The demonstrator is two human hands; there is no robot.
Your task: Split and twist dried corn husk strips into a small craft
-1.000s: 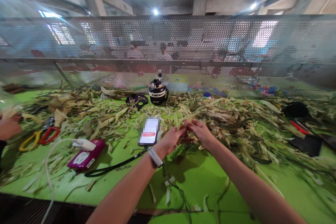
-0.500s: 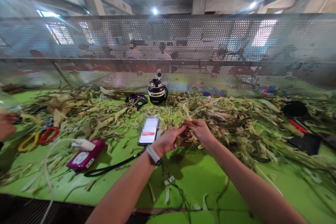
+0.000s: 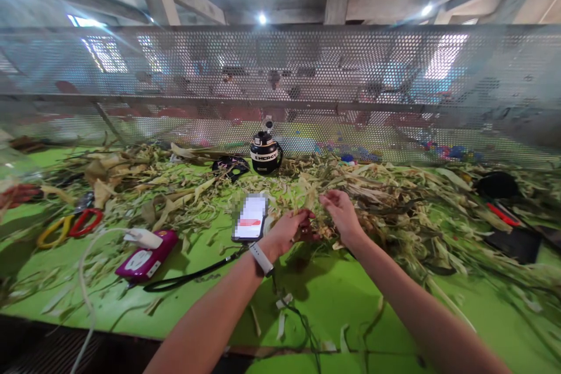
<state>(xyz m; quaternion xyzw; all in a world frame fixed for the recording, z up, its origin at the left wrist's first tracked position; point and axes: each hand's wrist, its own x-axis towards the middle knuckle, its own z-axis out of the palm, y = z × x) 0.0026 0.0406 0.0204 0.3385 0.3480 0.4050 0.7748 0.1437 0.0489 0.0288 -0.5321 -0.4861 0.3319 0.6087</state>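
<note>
My left hand (image 3: 289, 232), with a pale watch band (image 3: 262, 258) at the wrist, is closed round a pale, dry corn husk (image 3: 309, 200) that stands up above the fingers. A few centimetres to its right, my right hand (image 3: 342, 215) is apart from it, with thumb and fingertips drawn together. Whatever lies in that pinch is too small to make out. Heaped husk strips (image 3: 394, 201) spread behind and to the right of both hands. Left of my left hand, a phone (image 3: 250, 219) with a lit screen lies on the green table (image 3: 319, 298).
A black jug (image 3: 264, 155) stands before the perforated metal screen (image 3: 307, 82). At left are a purple power strip (image 3: 146, 257) with a white plug, red-handled scissors (image 3: 86, 222) and yellow-handled scissors (image 3: 55, 232). Another person's hand (image 3: 18, 194) shows at the left edge.
My right hand has drawn away to the right from my left hand, where both were together at the husk. The other person's hand at the left edge has opened out.
</note>
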